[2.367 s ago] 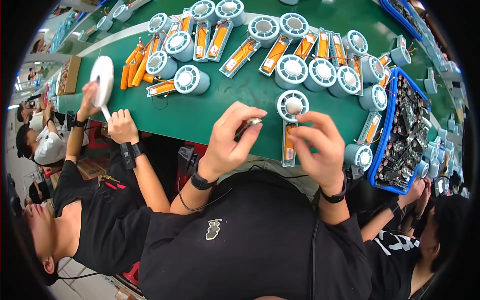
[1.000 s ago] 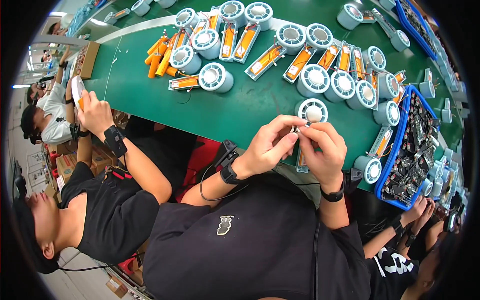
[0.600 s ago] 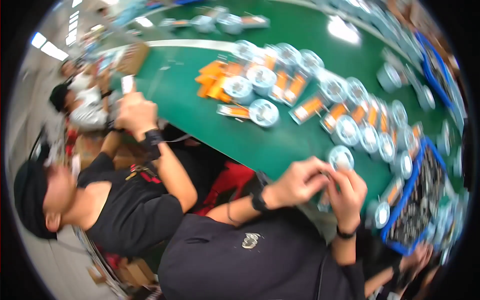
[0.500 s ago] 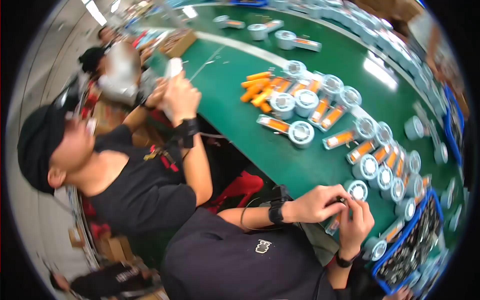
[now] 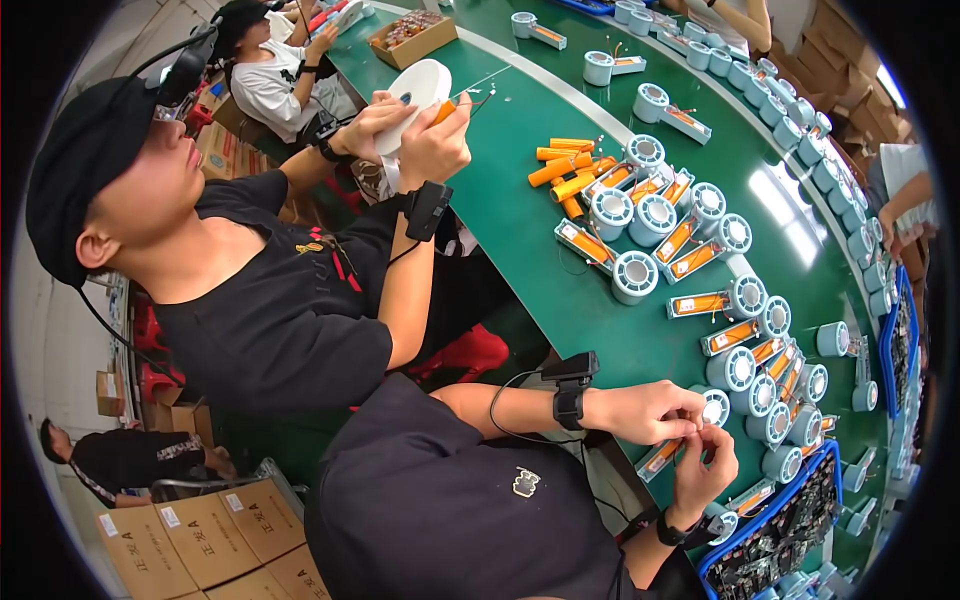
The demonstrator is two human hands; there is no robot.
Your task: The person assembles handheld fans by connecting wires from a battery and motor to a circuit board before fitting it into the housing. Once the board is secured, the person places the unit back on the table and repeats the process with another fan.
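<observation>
The left hand (image 5: 645, 412) has joined the right hand (image 5: 708, 480), grips pinched, contents unclear, a round pale-blue plastic fan (image 5: 717, 405) just beyond.

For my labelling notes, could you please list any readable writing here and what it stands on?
Brown cartons: large dark printing, not copied here.
White carton labels: too small to read.
Black shirt: chest emblem, too small to read.
Orange cells: pale labels, too small.
</observation>
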